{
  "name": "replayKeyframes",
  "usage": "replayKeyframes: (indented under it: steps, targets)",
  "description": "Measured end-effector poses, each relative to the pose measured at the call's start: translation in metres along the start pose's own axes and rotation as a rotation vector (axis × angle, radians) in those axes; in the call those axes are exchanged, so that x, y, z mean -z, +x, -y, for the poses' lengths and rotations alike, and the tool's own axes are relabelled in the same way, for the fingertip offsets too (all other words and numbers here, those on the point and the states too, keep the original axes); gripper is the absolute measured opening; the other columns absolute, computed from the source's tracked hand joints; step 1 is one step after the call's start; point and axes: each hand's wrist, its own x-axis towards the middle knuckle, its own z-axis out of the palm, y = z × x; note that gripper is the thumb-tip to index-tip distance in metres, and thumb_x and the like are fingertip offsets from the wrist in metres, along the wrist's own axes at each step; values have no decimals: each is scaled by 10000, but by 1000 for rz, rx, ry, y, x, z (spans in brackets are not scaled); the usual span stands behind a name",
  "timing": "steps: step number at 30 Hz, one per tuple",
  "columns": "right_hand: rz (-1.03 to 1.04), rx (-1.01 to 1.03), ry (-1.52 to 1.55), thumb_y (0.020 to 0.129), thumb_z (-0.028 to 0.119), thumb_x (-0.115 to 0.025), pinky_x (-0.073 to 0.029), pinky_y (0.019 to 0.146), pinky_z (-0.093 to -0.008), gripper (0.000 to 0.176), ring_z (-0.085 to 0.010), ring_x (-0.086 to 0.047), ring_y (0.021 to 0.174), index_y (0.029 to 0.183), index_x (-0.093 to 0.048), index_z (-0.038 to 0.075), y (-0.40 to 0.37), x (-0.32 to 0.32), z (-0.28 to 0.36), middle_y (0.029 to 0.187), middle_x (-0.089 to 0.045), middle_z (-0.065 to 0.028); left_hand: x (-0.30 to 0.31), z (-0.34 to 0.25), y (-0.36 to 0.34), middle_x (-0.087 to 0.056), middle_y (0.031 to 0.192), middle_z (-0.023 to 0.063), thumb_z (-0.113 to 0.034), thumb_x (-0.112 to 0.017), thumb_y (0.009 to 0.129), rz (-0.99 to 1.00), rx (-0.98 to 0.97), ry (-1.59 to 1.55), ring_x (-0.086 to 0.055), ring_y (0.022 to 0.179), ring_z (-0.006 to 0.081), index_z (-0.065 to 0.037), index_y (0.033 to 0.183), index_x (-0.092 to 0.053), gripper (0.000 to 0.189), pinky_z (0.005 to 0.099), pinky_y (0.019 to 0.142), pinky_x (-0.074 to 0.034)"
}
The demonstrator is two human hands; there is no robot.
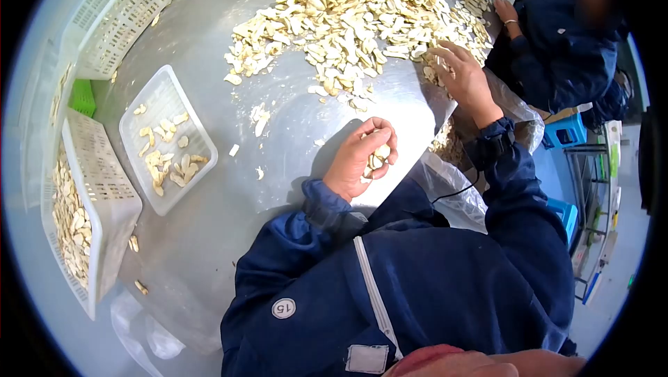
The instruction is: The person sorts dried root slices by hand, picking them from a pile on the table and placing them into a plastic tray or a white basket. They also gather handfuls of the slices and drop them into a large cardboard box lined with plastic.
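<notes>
My left hand [363,156] is curled around several pale dried slices [378,157], close over the bright part of the metal table. Its fingers are wrapped and some slices show between thumb and fingertips. To the upper right, my right hand [465,79] reaches to the near edge of the big pile of pale slices [355,15]. The fingers of that hand are apart and slightly bent, with loose slices beside the fingertips and no piece showing in them.
On the metal table [209,50] at left lies a shallow white tray [211,148] with some slices. White perforated baskets [104,168] stand along the left edge, one full of slices. Plastic bags [456,189] hang below my right arm. A co-worker [563,43] works at the upper right.
</notes>
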Motion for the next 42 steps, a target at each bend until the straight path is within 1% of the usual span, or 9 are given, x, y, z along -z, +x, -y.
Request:
replayKeyframes:
  steps: [3, 13, 16, 17, 19, 24, 31, 38, 42]
  targets:
    - [142, -27, 42, 959, 159, -673, -547, 977, -441, 210, -351, -685, 1114, 1140, -755, 90, -13, -4, -10, 1306, -698, -132, 1, -1, 1, -613, 955, 59, -154, -594, 1046, 5, -6, 2, -626, 765, 137, -68, 1060, -556, 95, 195, 421, -407]
    - [10, -97, 67, 959, 126, -653, -552, 935, -424, 198, -346, -676, 1097, 1128, -752, 104, -16, 1, -17, 1182, -733, -109, -1, 0, -1, -597, 977, 72, -170, -587, 1054, -21, -11, 34, -612, 762, 143, -74, 1075, -551, 104, 189, 427, -407]
    - [51, 150, 16, 949, 262, -695, -525, 1050, -471, 321, -351, -631, 1245, 1256, -740, 180, 10, -16, 14, 1341, -684, -119, -3, -1, -2, -594, 977, 70, -177, -585, 1057, -30, -15, 48, -609, 760, 142, -78, 1078, -552, 107, 189, 430, -408]
    - [106, 12, 94, 961, 310, -692, -473, 1121, -513, 406, -381, -555, 1354, 1355, -688, 212, 17, -22, 34, 1466, -598, -152, -3, -1, -2, -593, 975, 69, -180, -585, 1057, -32, -14, 54, -608, 759, 142, -79, 1079, -553, 109, 189, 431, -408]
    - [115, 120, 69, 959, 427, -701, -363, 1205, -549, 538, -445, -447, 1441, 1452, -608, 232, 24, -41, 45, 1588, -472, -165, -4, -1, -2, -591, 967, 63, -189, -580, 1061, -33, -15, 68, -605, 757, 136, -78, 1081, -554, 116, 189, 433, -407]
    - [158, 239, 170, 970, 304, -678, -442, 1120, -494, 371, -350, -564, 1333, 1319, -683, 177, 29, -54, 53, 1452, -607, -118, -5, -1, -3, -598, 971, 63, -186, -577, 1061, -30, -21, 78, -611, 761, 133, -76, 1072, -560, 112, 192, 437, -409]
    - [51, 57, 206, 903, 93, -672, -572, 895, -424, 195, -352, -714, 1008, 1079, -749, 64, -15, -15, 3, 1129, -751, -123, -3, -1, -1, -608, 973, 77, -170, -578, 1061, -23, -6, 32, -615, 765, 149, -62, 1077, -559, 112, 194, 438, -410]
    - [28, 101, 106, 857, -21, -587, -528, 1000, -441, 370, -357, -645, 1182, 1174, -735, 97, 10, -20, 21, 1317, -688, -121, -2, -1, -1, -604, 974, 77, -174, -590, 1057, -2, -9, 27, -611, 766, 152, -59, 1073, -551, 123, 198, 431, -404]
    - [96, 190, 197, 914, 159, -665, -524, 1012, -442, 367, -367, -633, 1199, 1275, -688, 103, 50, -52, 60, 1337, -669, -134, -2, -1, -2, -604, 975, 71, -179, -593, 1054, -19, -6, 42, -608, 762, 147, -62, 1069, -550, 125, 199, 429, -400]
